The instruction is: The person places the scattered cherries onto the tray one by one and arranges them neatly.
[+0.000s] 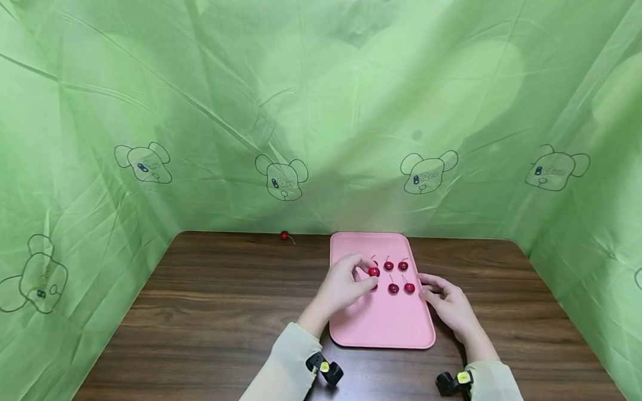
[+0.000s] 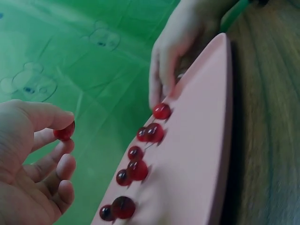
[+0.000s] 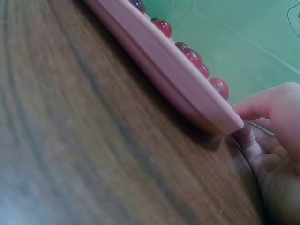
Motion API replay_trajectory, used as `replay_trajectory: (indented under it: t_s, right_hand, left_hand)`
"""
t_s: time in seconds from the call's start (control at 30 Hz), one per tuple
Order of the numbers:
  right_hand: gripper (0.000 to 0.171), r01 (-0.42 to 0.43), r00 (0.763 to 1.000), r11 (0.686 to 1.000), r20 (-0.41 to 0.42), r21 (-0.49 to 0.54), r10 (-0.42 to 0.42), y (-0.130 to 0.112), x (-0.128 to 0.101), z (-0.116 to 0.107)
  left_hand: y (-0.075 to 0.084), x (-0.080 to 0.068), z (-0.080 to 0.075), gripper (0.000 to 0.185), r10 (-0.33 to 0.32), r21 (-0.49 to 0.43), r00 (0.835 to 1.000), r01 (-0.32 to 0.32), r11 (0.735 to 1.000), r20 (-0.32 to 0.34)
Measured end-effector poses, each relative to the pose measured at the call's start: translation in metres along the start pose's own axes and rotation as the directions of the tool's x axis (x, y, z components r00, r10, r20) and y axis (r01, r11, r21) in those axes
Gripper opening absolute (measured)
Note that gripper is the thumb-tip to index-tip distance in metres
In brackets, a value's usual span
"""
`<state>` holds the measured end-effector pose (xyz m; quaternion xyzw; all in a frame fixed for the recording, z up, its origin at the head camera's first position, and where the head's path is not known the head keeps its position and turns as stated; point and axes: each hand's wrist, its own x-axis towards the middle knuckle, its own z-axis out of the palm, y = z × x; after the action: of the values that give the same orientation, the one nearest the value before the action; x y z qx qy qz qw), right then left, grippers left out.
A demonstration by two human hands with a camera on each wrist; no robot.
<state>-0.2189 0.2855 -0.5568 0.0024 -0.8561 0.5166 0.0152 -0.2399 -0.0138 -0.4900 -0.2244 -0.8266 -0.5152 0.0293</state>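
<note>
Head view. Pink tray (image 1: 382,323) lies at lower centre of the frame on the dark wood desk (image 1: 207,313). Left hand (image 1: 342,286) is over the tray's left part, fingers curled, pinching a red cherry (image 1: 374,272) between thumb and fingertips. Further cherries sit in two short rows to its right, e.g. one at (image 1: 393,288). One stray cherry (image 1: 284,235) lies on the desk near the green cloth backdrop (image 1: 317,105), well apart from the tray. Right hand (image 1: 448,301) rests at the tray's right edge, fingers loosely bent against the rim; holds no fruit.

Left wrist view. At left of frame the left hand (image 2: 28,164) has the cherry (image 2: 64,131) nipped between thumb tip and forefinger, clear of the tray (image 2: 201,154). The rest line up along the tray, stems faint. The right hand (image 2: 176,56) shows at upper centre, fingertips down at the tray edge, close by the nearest cherry (image 2: 161,111).

Right wrist view. Tray rim (image 3: 178,84) runs diagonally; right hand (image 3: 274,136) at right of frame, fingers touching the tray's corner and the desk. Grip on the rim itself: cannot tell.

Handling judgement: the cherry is light, smooth, round, likely to roll and slip; skin bruises under hard squeeze. A gentle two-finger pinch across the body suits, or the stem. Tray looks stiff, light, and liable to slide.
</note>
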Motion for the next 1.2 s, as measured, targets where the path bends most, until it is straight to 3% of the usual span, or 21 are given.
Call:
replay_trajectory:
  t_s: [0.4,0.63,0.9,1.2]
  right_hand:
    - [0.04,0.006,1.0,1.0,0.002,0.008,-0.006,0.001,0.0,0.001]
    - [0.04,0.023,1.0,1.0,0.006,0.001,-0.023,0.001,0.0,-0.001]
    - [0.041,0.017,1.0,1.0,0.007,0.004,-0.017,-0.003,-0.001,-0.001]
    - [0.042,0.022,1.0,1.0,0.019,0.019,-0.023,-0.001,-0.001,-0.001]
  left_hand:
    - [0.012,0.006,0.02,0.022,-0.003,0.018,0.999,0.003,1.0,0.038]
    - [0.018,0.008,0.036,0.022,0.001,0.08,0.996,-0.008,0.997,0.092]
    - [0.016,0.011,0.054,0.022,0.032,0.14,0.98,-0.06,0.988,0.194]
    - [0.009,0.01,0.072,0.021,0.055,0.2,0.973,-0.101,0.975,0.225]
